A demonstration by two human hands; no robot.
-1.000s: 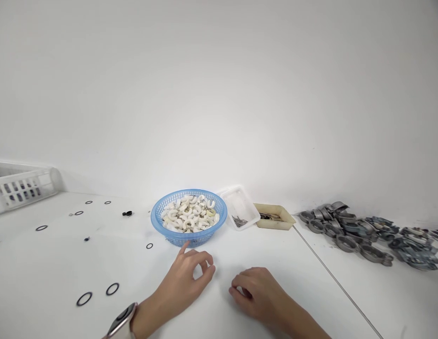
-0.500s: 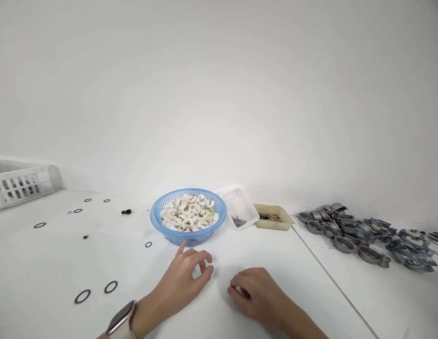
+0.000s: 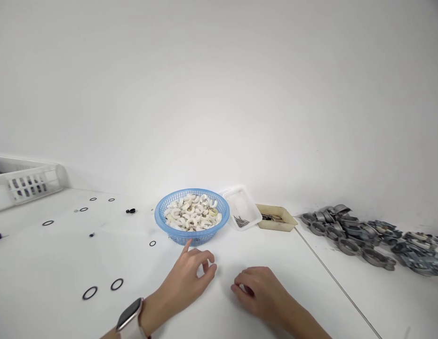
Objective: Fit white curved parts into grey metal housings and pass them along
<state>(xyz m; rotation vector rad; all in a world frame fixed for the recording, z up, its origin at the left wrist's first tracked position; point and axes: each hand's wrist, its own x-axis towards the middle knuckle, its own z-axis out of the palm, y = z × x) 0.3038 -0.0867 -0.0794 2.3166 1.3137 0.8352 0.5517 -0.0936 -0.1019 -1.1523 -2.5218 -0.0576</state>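
Observation:
My left hand (image 3: 191, 272), a watch (image 3: 130, 314) on its wrist, rests over the white table just in front of a blue basket (image 3: 162, 225). Its fingers are apart and bent, with one pointing towards the basket, and nothing is held. Several white curved pieces (image 3: 193, 214) fill the basket. To the right, my right hand (image 3: 259, 289) lies on the table with its fingers curled in loosely towards the thumb. No object shows in it. Neither hand touches the basket's contents.
Right of the basket stand a white tray (image 3: 252, 214) with small metal pins (image 3: 242, 221) and a beige tray (image 3: 277, 227). A thin rod (image 3: 335, 278) crosses the table. Grey metal clamps (image 3: 349, 246) pile up at right. Black rings (image 3: 90, 293) and a white crate (image 3: 59, 181) are at left.
The whole view has shifted slightly, so the table objects appear a little further right. Both hands keep nearly the same pose and place; nothing has been picked up or let go.

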